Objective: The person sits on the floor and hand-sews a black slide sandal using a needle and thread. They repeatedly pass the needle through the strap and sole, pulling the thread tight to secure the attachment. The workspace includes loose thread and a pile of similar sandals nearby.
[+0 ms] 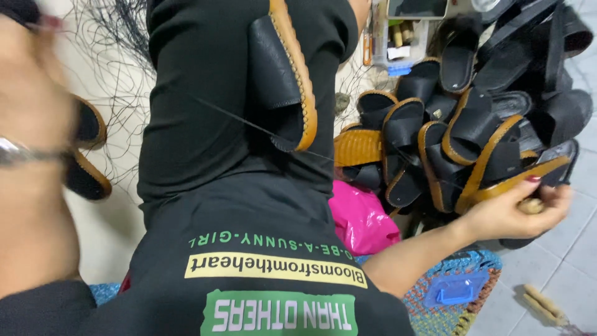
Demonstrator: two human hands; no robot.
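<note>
Right hand: your right hand (516,214) is stretched out to the right, well away from your body; its fingers are curled shut around a small tan wooden handle (530,206), by the edge of the sandal pile.
Left hand: your left hand (28,93) is raised close to the camera at the left and is badly blurred; a watch (15,152) shows on the wrist; you cannot tell from this view whether its fingers are closed or what they hold.
Hands together or apart: far apart, one at each side of the view.
Sandal in work: a black sandal with a tan stitched sole (287,78) rests on your black-clad knee, sole edge turned right; a dark thread (249,123) runs taut from its lower end toward the left.
Pile: black and tan sandals (460,130) heaped on the floor to the right.
Nearby: a pink plastic bag (360,218) beside your leg; a blue plastic clip (457,288) on a woven mat (435,317); two wooden sticks (544,303) on the tiled floor (572,261).
</note>
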